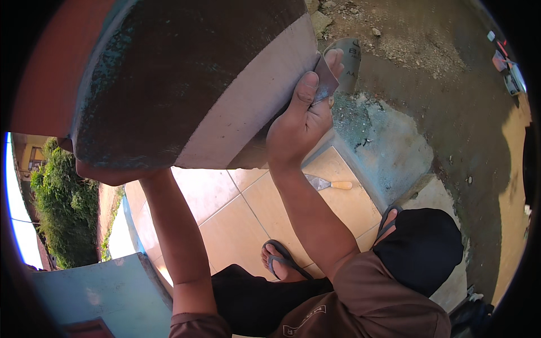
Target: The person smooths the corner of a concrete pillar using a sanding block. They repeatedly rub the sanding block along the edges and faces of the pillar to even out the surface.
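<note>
In my right hand [301,121] is a bent sheet of sandpaper [346,65], its grey printed back curling out past my fingers. The thumb presses along the sheet, and the hand is at the right edge of a painted pillar [169,73]. The pillar's face is dark brown with a pale pinkish band on the right and worn blue-green paint along its left edge. My left hand [110,172] reaches behind the pillar's lower left edge; most of its fingers are hidden there. A scraper [327,183] with a wooden handle lies on the floor tiles.
Cream floor tiles [236,217] end at a worn blue-grey ledge [389,141] on the right, with dirt ground [451,84] beyond. A low light-blue wall [107,293] stands at lower left. A green bush [65,203] grows beyond the porch. My sandalled foot [279,262] rests on the tiles.
</note>
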The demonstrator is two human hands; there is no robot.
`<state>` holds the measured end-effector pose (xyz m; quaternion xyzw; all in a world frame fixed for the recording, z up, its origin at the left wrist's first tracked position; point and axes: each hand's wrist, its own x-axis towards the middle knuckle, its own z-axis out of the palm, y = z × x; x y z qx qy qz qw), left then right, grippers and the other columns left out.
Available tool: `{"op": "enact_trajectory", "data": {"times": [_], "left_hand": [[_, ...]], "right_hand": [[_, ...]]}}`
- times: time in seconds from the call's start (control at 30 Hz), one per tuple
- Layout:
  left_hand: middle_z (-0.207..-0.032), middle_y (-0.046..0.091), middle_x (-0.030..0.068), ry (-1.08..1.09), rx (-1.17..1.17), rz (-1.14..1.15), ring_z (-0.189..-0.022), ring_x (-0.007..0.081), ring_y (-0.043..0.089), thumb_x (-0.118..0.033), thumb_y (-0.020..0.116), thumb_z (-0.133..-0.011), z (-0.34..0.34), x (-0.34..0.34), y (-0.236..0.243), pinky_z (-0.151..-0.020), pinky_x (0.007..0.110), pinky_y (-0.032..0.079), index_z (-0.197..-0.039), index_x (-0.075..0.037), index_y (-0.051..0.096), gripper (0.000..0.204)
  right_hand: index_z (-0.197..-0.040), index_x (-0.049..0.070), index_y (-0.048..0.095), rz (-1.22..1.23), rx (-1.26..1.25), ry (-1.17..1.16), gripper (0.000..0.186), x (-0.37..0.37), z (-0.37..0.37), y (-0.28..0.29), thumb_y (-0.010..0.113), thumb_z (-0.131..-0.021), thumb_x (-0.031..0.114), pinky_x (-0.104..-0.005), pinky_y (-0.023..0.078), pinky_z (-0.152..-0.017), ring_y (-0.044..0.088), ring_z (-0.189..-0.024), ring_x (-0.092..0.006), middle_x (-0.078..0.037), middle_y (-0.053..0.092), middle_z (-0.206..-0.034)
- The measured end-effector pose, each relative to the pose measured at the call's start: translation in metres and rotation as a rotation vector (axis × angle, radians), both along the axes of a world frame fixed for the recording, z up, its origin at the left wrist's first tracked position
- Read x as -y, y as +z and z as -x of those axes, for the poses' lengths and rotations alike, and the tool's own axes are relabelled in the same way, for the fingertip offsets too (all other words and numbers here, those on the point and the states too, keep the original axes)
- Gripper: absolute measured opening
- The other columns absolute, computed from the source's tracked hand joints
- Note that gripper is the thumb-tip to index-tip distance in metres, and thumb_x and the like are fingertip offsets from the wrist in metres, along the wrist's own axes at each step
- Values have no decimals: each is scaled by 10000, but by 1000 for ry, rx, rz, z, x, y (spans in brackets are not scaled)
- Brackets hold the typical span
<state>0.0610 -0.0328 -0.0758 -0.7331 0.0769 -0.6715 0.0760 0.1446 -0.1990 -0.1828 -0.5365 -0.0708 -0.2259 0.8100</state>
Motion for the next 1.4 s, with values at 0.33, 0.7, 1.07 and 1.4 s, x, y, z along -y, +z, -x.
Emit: {"op": "enact_trajectory", "data": {"times": [0.33, 0.7, 1.07, 1.4], "left_hand": [[-1194, 574, 135, -16, -16, -3, -1087, 255, 606, -318, 738, -864, 2, -9, -8, -958, 395, 503, -1283, -23, 492, 568], [-1261, 528, 146, -104, -14, 26, -1152, 262, 573, -319, 760, -846, 1, -21, -17, -1000, 409, 478, -1319, -22, 447, 640], [-1328, 482, 156, -148, -17, 43, -1218, 270, 539, -320, 783, -828, 0, -24, -19, -1043, 424, 453, -1355, -20, 403, 715], [-1353, 467, 137, 0, -138, 2, -1252, 264, 515, -324, 791, -814, 29, -7, 3, -1079, 439, 425, -1378, -47, 379, 751]], "right_hand": [[-1377, 48, 535, 334, 227, 77, 461, -19, 100, -29, 573, -934, 167, -593, 179, -1135, 285, -1438, -443, -177, 401, -1525], [-1395, -37, 487, 326, 411, 100, 473, -28, 120, -47, 503, -976, 181, -643, 138, -1118, 195, -1447, -513, -260, 383, -1508], [-1384, 44, 523, 268, 259, 87, 477, -35, 126, -13, 543, -935, 206, -636, 152, -1129, 257, -1448, -444, -166, 422, -1512], [-1474, -68, 341, 62, 69, 56, 553, 7, 7, 9, 381, -1041, 274, -560, 102, -1161, 137, -1483, -431, -245, 273, -1570]]}}
